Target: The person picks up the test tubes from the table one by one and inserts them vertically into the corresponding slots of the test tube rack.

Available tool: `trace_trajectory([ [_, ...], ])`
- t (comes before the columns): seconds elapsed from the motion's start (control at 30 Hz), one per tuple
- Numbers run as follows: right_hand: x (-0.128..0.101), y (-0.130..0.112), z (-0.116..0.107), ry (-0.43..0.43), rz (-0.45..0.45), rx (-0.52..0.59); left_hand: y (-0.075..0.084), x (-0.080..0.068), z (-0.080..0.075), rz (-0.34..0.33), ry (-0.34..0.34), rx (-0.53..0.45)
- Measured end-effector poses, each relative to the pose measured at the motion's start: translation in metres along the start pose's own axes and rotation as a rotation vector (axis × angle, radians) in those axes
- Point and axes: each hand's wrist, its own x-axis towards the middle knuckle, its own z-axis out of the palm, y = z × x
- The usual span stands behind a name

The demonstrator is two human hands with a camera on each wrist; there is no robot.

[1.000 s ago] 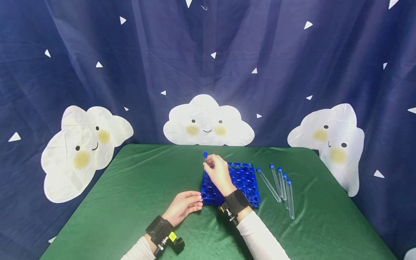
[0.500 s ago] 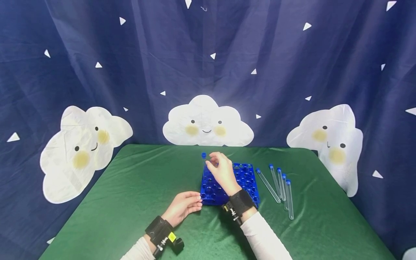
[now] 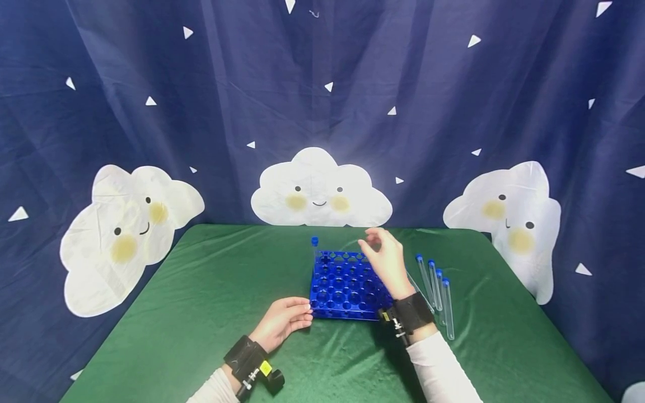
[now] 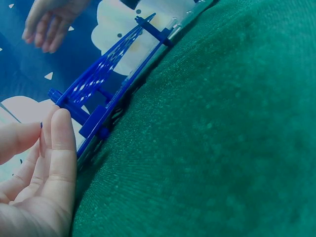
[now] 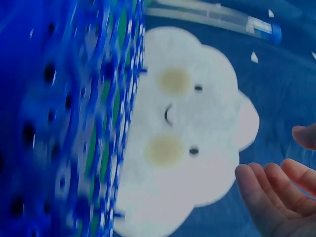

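Right hand (image 3: 386, 258) empty, left hand (image 3: 282, 322) loosely touching one rack (image 3: 344, 309); one tube (image 3: 314, 242) stands, five tubes (image 3: 449, 313) lie.

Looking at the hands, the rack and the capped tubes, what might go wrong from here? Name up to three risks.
1. The standing tube pokes up above the rack, so a stray brush might tip it.
2. The loose tubes lie on the green cloth beside the right hand; a careless reach could roll them.
3. The left hand is at one near corner only, so a bump might swivel the rack.
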Motion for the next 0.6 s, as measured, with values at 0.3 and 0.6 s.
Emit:
trace_trajectory([
  [0.3,0.001,0.036,-0.037,0.046,0.109,-0.050,0.000,0.000,-0.001,-0.005,-0.008,-0.011],
  [0.6,-0.001,0.075,-0.045,-0.068,0.227,-0.145,0.001,0.001,-0.002,-0.010,-0.018,-0.006],
])
